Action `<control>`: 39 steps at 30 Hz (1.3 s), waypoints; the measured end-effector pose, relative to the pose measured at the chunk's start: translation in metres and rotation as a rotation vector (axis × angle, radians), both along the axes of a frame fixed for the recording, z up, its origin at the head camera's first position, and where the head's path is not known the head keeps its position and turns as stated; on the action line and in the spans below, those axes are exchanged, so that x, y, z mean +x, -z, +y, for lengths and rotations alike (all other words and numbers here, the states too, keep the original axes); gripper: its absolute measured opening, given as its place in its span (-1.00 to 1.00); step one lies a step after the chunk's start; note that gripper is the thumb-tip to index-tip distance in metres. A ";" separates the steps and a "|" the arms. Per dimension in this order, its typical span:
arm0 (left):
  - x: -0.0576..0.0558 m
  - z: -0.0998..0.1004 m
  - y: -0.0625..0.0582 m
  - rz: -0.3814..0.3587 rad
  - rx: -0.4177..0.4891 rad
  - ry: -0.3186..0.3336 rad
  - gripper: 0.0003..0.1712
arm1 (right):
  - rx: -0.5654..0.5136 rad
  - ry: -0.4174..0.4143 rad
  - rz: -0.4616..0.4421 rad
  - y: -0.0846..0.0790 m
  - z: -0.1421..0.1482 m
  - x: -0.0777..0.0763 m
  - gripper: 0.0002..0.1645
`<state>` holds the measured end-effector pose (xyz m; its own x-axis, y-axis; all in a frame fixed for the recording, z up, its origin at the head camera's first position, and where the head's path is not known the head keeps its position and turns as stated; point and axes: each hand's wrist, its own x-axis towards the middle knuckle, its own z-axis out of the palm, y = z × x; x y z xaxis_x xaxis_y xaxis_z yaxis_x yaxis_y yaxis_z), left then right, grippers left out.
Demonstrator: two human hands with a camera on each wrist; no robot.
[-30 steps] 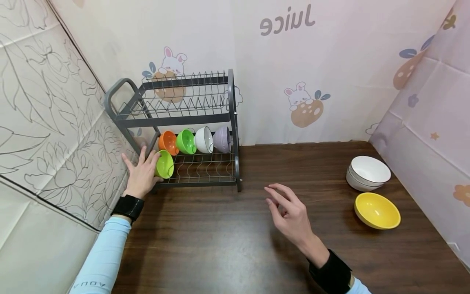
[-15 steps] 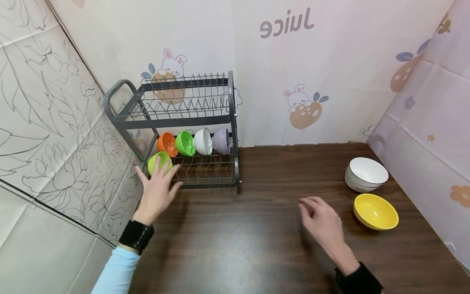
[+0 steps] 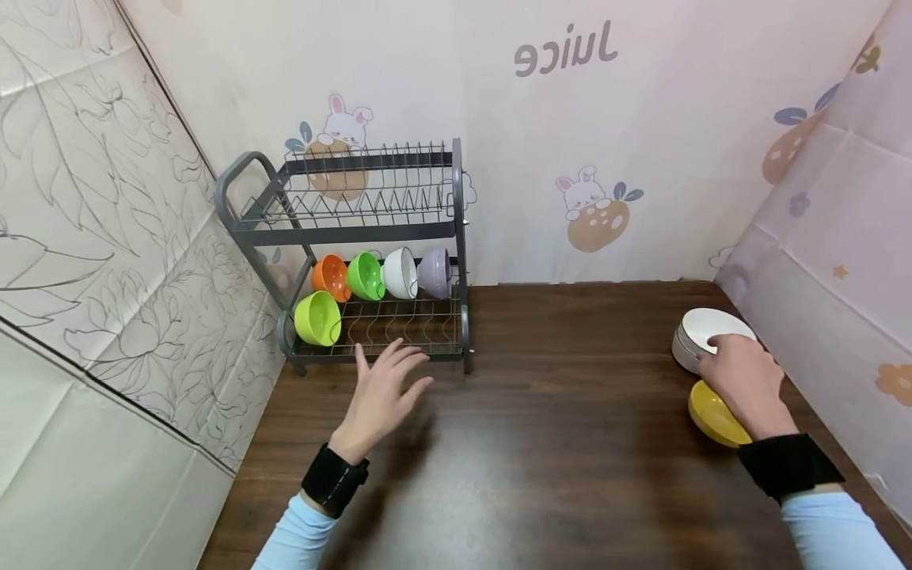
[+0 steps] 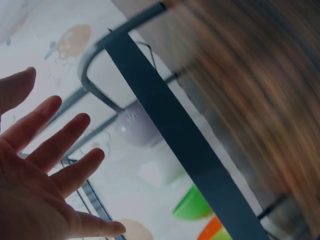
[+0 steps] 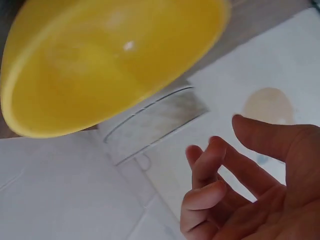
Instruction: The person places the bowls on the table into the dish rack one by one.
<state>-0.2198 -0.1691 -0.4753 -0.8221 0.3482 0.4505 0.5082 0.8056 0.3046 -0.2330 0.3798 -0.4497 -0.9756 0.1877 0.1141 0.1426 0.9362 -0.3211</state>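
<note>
Wall (image 3: 527,142) at the back, printed with rabbits and the reversed word "Juice", rises behind a dark wood-grain table (image 3: 534,443). Toward the table's left side stands a grey two-tier rack (image 3: 349,236). Pale-blue sleeves (image 3: 844,530) enter from below. The two hands are well apart. The left hand (image 3: 381,396) hovers in front of the rack, its fingers spread and free of any object. The right hand (image 3: 748,384) is above the yellow bowl (image 3: 715,419), its fingers loosely bent; the right wrist view shows thumb and fingertips apart, with nothing between them. The yellow bowl sits mouth up at the table's right, partly covered by this hand. Just behind it stands an upright white stack (image 3: 701,323) of bowls; whether the two touch cannot be told. Black straps (image 3: 335,480) circle both wrists. On the rack's lower tier, small tilted cups form a back row, left to right: orange cup (image 3: 330,277), green cup (image 3: 365,277), white cup (image 3: 399,275), lilac cup (image 3: 433,275). A lime cup (image 3: 316,321) lies tilted in front of the orange one.
</note>
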 end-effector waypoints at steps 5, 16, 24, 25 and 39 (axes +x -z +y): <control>0.001 0.018 0.004 -0.062 0.032 0.044 -0.58 | 0.017 -0.030 -0.087 0.004 0.017 -0.014 -0.47; 0.002 0.032 0.002 -0.115 0.077 0.080 -0.61 | 0.030 -0.074 -0.096 0.013 0.019 -0.025 -0.77; 0.001 0.032 0.001 -0.102 0.078 0.073 -0.63 | 0.053 -0.117 -0.063 0.014 0.023 -0.031 -0.87; 0.001 0.032 0.001 -0.102 0.077 0.069 -0.63 | 0.055 -0.123 -0.057 0.014 0.023 -0.031 -0.88; 0.003 0.032 0.006 -0.107 0.065 0.057 -0.63 | 0.090 -0.155 0.071 0.025 0.022 -0.031 -0.94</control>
